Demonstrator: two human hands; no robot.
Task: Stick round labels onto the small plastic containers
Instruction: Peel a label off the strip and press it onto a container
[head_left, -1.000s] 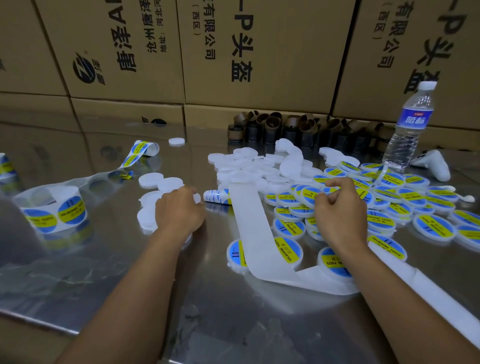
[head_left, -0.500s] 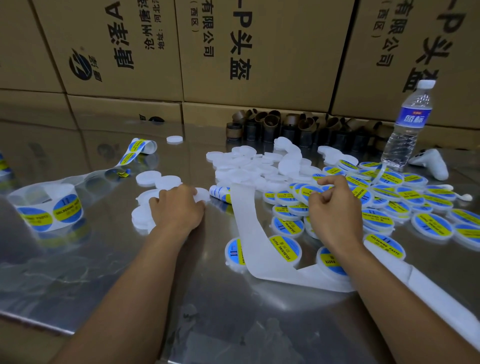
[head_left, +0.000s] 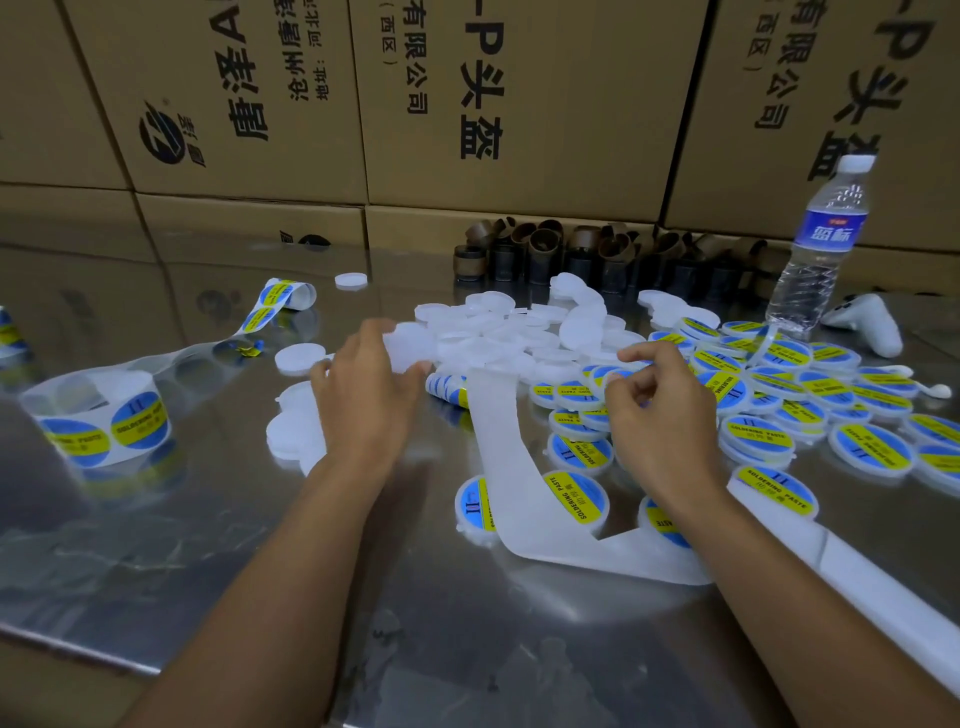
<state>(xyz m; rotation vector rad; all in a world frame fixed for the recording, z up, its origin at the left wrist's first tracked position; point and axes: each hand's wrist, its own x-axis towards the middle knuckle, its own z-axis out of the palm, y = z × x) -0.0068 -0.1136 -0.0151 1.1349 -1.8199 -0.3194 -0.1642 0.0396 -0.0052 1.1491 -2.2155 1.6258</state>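
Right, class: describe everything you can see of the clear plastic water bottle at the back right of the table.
The clear plastic water bottle stands upright on the shiny metal table, at the back right, against the brown cardboard boxes. It has a white screw cap, closed, a blue label with white characters, and a ribbed see-through body. A white plastic object lies just to its right. Neither hand touches it.

Two hands: left hand (head_left: 363, 395), right hand (head_left: 660, 415). One water bottle (head_left: 818, 249). One label roll (head_left: 98, 421) near worktop's (head_left: 156, 571) left edge. Labelled containers (head_left: 576, 499): too many overlapping to count.
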